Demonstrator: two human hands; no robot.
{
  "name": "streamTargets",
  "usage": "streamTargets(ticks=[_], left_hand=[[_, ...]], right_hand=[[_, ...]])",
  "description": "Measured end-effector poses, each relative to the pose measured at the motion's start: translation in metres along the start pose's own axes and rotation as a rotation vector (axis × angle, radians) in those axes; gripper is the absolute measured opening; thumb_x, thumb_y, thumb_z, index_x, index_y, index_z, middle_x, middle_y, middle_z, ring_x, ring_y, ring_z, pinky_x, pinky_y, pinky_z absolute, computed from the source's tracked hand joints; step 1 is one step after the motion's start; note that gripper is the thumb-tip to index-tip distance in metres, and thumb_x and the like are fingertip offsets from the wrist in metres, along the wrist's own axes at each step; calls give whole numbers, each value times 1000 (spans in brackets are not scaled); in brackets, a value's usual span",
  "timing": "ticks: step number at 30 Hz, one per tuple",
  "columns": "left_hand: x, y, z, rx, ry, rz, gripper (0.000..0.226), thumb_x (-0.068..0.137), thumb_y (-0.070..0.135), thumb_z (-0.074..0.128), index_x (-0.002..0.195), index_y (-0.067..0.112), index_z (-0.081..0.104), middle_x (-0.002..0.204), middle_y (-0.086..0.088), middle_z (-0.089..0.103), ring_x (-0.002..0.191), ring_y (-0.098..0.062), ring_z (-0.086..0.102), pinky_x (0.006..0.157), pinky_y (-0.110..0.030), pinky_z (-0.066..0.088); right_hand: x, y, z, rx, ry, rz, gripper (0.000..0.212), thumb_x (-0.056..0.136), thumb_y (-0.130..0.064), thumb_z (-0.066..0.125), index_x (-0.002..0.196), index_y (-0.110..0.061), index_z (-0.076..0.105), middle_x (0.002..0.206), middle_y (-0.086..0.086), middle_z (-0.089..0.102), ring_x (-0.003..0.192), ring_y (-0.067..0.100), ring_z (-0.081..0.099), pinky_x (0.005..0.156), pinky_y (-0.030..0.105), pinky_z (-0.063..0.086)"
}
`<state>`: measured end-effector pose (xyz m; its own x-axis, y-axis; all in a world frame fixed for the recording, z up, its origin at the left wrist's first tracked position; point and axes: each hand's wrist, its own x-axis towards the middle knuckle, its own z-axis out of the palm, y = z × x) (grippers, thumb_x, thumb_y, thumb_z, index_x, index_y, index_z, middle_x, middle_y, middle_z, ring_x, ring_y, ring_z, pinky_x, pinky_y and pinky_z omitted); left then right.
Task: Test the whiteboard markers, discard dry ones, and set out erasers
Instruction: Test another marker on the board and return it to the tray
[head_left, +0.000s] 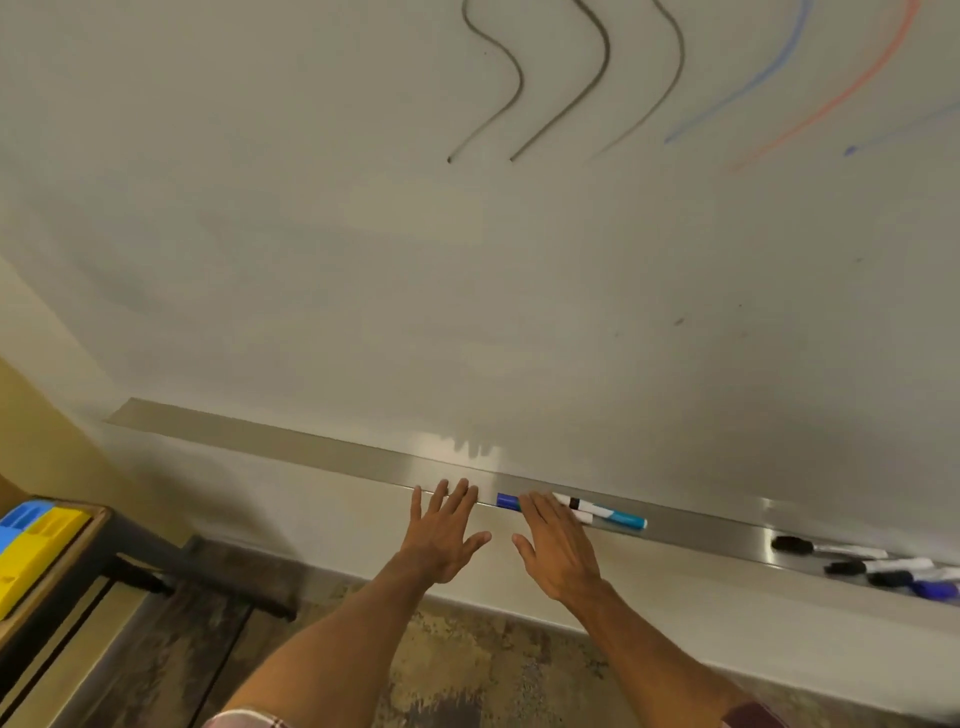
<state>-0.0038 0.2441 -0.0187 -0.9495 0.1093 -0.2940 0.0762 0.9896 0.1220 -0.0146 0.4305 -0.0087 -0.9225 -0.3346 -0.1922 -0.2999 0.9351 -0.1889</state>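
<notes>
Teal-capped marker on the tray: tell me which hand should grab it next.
Right, probably. The right hand lies open beside the teal-capped marker on the tray; the left hand is farther off, with the right hand between.

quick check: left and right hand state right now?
Left hand: open, fingers spread, holding nothing.
Right hand: open, fingers straight over the markers on the tray, gripping none.
</notes>
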Motion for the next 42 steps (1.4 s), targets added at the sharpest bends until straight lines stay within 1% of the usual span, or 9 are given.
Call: streamTargets(ticks=[6,11,16,19,21,25,31,36,42], left_hand=[[7,-27,3,27,-16,102,126,44,81,-43,154,31,-8,161,2,-17,148,-29,-17,107,-53,-22],[8,-45,3,50,9,147,125,45,79,-44,154,28,-10,159,2,-22,147,-28,-18,109,-48,-22],[7,-59,1,43,18,174,117,55,80,-38,154,25,-10,156,3,-24,148,-26,-16,113,-44,-20],[7,-64,-3,61,-13,155,81,90,69,1,155,22,-8,161,1,-16,149,-24,-14,117,-43,-14],[7,-66,-5,44,-24,157,74,97,62,14,156,20,-5,163,1,-11,150,-23,-11,119,-41,-11],[9,-72,-15,-84,37,148,63,104,48,24,156,17,6,163,-1,9,150,-21,10,122,-38,9],[9,-81,-44,-90,222,214,40,106,33,32,143,19,37,151,0,38,131,-19,43,108,-34,33],[9,-86,-65,-5,337,279,29,104,21,42,133,23,45,138,2,51,119,-19,52,107,-34,30],[0,-91,-94,147,462,399,25,102,22,47,126,23,52,121,1,63,105,-20,59,101,-37,28]], right_hand=[[9,-35,10,-9,4,69,58,102,-42,25,151,-21,2,159,-1,0,146,18,0,118,34,0],[20,-50,13,-12,90,107,53,102,-26,37,150,-20,16,157,1,17,145,19,11,118,36,3],[37,-72,9,18,152,115,49,96,-18,51,142,-22,34,143,1,41,132,20,35,112,31,21],[47,-81,6,36,136,130,44,95,-19,54,137,-23,40,137,1,46,124,19,41,105,30,31],[50,-86,2,30,135,127,39,94,-20,56,132,-23,46,132,1,50,120,19,43,102,29,33],[52,-92,-4,22,171,61,40,93,-17,57,131,-21,49,131,1,50,121,18,42,102,28,33],[49,-101,-24,13,238,-82,39,93,-12,56,131,-18,51,129,2,51,117,19,43,97,28,35],[46,-115,-46,18,308,-140,31,94,-13,54,125,-13,53,122,6,58,111,24,51,93,33,35],[38,-122,-71,-31,311,-178,32,101,-32,38,121,-12,53,113,6,59,100,24,54,83,33,36]])
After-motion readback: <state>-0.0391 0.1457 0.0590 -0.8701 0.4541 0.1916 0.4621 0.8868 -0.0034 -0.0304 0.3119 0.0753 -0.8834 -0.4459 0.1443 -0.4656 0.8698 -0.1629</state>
